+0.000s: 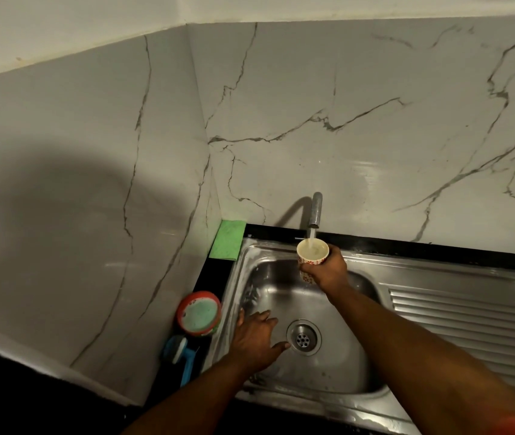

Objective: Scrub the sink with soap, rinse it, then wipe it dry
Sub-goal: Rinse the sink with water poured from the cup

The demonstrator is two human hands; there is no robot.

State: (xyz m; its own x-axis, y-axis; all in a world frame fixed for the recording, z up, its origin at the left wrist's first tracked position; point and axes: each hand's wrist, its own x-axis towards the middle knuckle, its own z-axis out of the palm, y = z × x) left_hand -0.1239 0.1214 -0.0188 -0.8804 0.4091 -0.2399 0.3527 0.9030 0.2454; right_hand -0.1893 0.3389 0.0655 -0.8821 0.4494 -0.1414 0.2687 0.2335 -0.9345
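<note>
The steel sink [356,277] fills the lower middle, with its round drain [303,337] at the bottom of the basin. My right hand [325,271] grips a small white cup with red flowers [312,252] and holds it upright under the tap [315,213]; water runs into the cup. My left hand [254,337] lies flat inside the basin, fingers spread on the wet steel just left of the drain. White soap streaks show along the sink's left rim.
A folded green cloth [228,239] lies at the back left corner of the black counter. A red-rimmed round tub of soap [199,313] and a blue-handled scrubber [181,353] sit left of the sink. The ribbed drainboard [469,321] extends to the right. Marble-patterned walls stand behind and left.
</note>
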